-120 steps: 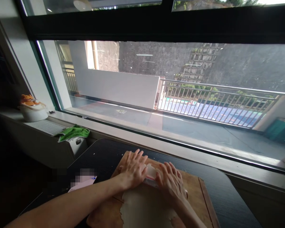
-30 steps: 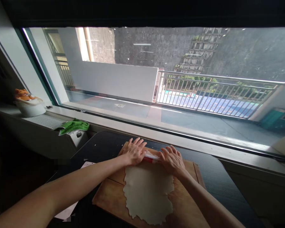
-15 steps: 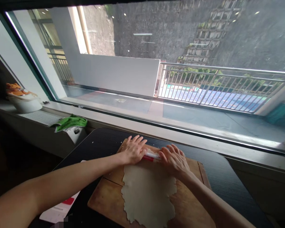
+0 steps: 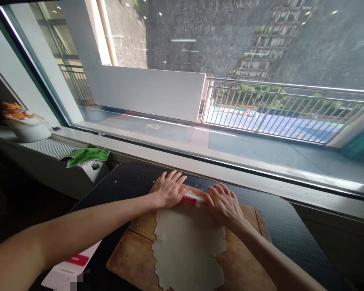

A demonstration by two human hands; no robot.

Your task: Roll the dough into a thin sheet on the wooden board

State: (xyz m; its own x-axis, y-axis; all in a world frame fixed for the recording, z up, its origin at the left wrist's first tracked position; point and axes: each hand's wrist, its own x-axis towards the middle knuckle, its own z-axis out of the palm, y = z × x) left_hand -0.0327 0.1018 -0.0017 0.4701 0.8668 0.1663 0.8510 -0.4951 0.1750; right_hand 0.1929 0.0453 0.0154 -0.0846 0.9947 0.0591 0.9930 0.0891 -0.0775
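A white rolling pin with a red label (image 4: 189,199) lies across the far end of a thin, pale sheet of dough (image 4: 188,246). The dough has ragged edges and rests on a wooden board (image 4: 129,252). My left hand (image 4: 169,190) is laid palm down over the pin's left end, fingers stretched forward and spread. Over the right end, my right hand (image 4: 223,202) is likewise flat with its fingers extended. Only the middle of the pin shows between them; both ends are hidden under my hands.
The board stands on a black table (image 4: 294,238) below a wide window. A white and red packet or card (image 4: 73,262) lies at the left, partly behind my forearm. On the sill to the left are a green cloth (image 4: 89,154) and a white pot (image 4: 28,127) with an orange figure.
The pin has turned slightly under my palms, with its red label showing more. My hands stay at the dough's far end. The whole view has shifted a little.
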